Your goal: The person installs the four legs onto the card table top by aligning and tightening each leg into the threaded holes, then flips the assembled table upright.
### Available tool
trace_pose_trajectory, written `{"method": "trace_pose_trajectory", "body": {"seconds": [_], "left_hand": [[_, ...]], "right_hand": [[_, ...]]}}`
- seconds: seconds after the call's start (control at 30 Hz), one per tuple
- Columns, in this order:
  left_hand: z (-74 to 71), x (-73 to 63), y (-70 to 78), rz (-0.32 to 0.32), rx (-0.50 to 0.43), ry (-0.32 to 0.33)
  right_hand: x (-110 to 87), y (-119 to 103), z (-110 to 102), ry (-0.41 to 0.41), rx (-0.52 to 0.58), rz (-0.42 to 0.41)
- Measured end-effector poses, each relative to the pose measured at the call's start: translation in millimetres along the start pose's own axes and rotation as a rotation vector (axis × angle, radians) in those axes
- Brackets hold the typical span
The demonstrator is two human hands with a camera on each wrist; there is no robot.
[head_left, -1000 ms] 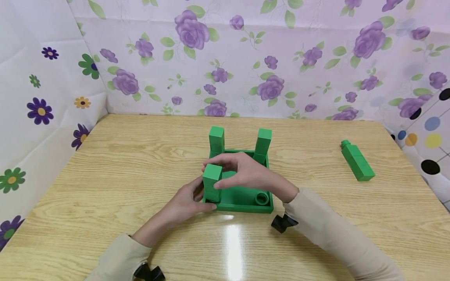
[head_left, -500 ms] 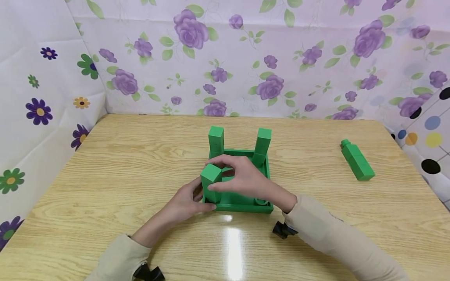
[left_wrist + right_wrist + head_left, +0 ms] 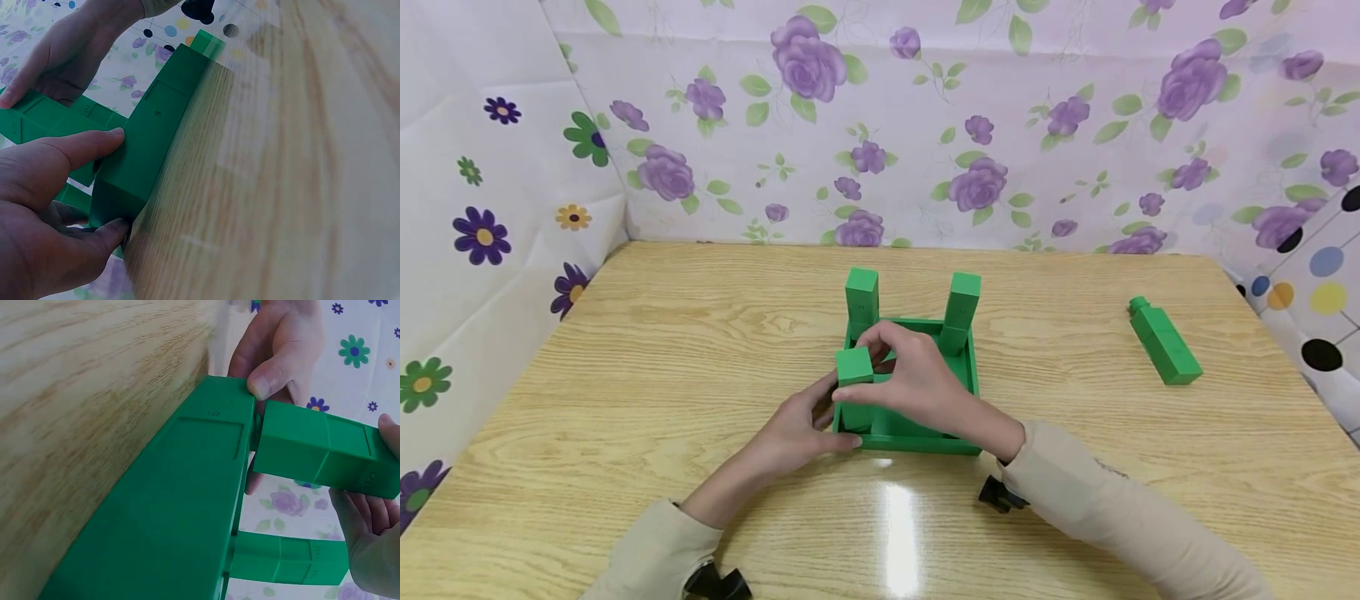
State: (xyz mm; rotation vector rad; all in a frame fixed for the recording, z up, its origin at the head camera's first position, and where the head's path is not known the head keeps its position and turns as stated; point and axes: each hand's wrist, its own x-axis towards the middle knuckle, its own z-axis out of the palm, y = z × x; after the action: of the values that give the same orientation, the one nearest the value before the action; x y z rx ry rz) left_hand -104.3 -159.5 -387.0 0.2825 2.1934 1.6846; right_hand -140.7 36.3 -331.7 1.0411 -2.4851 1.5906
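A shallow green tray [image 3: 917,444] with raised edges lies on the wooden table. At its near left corner stands a square green leg [image 3: 854,367] made of stacked blocks. My right hand [image 3: 917,383] pinches this leg near its top between thumb and fingers. My left hand [image 3: 797,433] grips the tray's corner, thumb on the rim and fingers round the outside, seen also in the left wrist view. In the right wrist view a narrow dark gap shows between the held leg [image 3: 297,440] and the tray [image 3: 187,450]. Two similar legs [image 3: 862,300] [image 3: 961,308] rise from the far corners.
A loose green leg [image 3: 1163,342] with a round threaded end lies at the right of the table [image 3: 700,333]. Flower-printed sheets [image 3: 910,125] hang behind and at the sides. My right wrist hides the tray's near right corner.
The leg under my right hand has turned about its length, and the hand's fingers have shifted round it. My wrist now covers the round socket at the near right. My left hand stays put.
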Motion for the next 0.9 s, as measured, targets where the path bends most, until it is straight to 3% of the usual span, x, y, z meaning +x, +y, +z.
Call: {"method": "trace_pose_trajectory", "body": {"seconds": [0.2, 0.6, 0.73, 0.9], "left_hand": [[0.3, 0.2, 0.2, 0.008, -0.019, -0.006], [-0.2, -0.7, 2.5, 0.02, -0.014, -0.004], [-0.3, -0.8, 2.0, 0.025, -0.011, -0.004], [0.3, -0.3, 1.3, 0.012, 0.008, 0.003]], "right_hand": [[0.4, -2.2, 2.7, 0.026, -0.085, -0.012], [-1.7, -5.0, 5.5, 0.051, -0.071, -0.009], [-2.6, -7.7, 3.9, 0.002, -0.033, 0.013], [0.2, -5.7, -5.4, -0.154, 0.055, 0.05]]}}
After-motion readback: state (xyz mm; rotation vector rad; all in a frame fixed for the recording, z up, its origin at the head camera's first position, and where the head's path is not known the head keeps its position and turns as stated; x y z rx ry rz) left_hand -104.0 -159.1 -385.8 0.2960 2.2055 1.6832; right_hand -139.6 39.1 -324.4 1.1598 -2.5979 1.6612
